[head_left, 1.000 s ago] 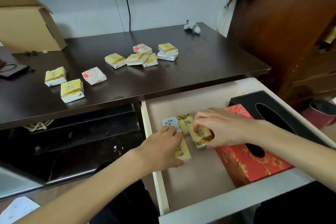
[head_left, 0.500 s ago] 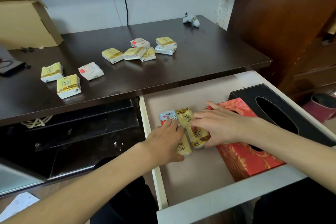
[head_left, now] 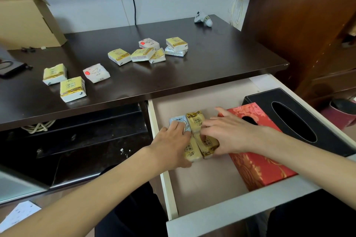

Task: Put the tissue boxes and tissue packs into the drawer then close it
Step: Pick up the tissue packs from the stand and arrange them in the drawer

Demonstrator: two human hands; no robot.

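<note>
The white drawer (head_left: 221,215) stands pulled out under the dark desk. Inside lie a red patterned tissue box (head_left: 258,167) and a black tissue box (head_left: 300,121) along its right side. Several small packs are bunched at the drawer's left: a pale blue pack (head_left: 178,120), a gold pack (head_left: 195,120), and two gold packs nearer me (head_left: 190,151). My left hand (head_left: 171,144) presses flat on the left packs. My right hand (head_left: 229,132) grips the right near pack (head_left: 209,145). More packs lie on the desk: three at left (head_left: 72,88) and a cluster (head_left: 142,54) in the middle.
A cardboard box (head_left: 27,19) sits at the desk's back left, a small white figurine (head_left: 203,19) at the back right. A dark wooden cabinet (head_left: 308,25) stands to the right. Open black shelves (head_left: 86,131) lie left of the drawer.
Both hands have pushed the packs together into a tight block in the drawer. The right hand lowered its pack onto the drawer floor.
</note>
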